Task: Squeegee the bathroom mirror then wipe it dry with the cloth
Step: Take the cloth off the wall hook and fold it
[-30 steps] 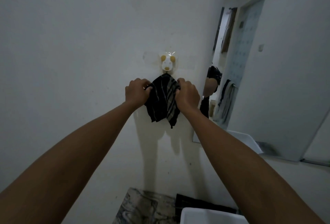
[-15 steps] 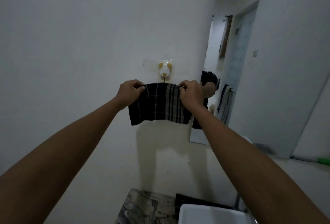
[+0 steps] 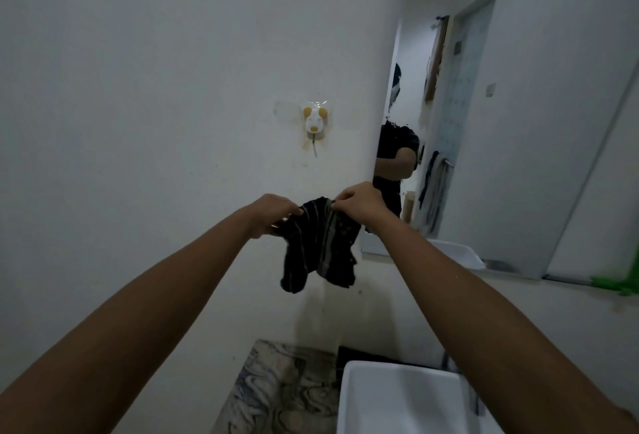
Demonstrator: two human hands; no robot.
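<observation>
From the head camera, the dark striped cloth (image 3: 320, 248) hangs bunched below and slightly right of the dog-shaped wall hook (image 3: 314, 120), clear of it. The left hand (image 3: 273, 214) pinches its upper left edge with closed fingers; the right hand (image 3: 359, 203) pinches the upper right edge likewise. The mirror (image 3: 518, 122) stands right of the hook. Far below the hook, the white basin (image 3: 397, 399) holds nothing visible, beside a marbled counter (image 3: 276, 392). No writing is readable.

Two hands, left (image 3: 273, 214) and right (image 3: 359, 203), one dark striped cloth (image 3: 320, 243) pinched between them, one wall hook (image 3: 314, 121) above, one mirror (image 3: 484, 129) right, one white sink (image 3: 397, 399) below.
</observation>
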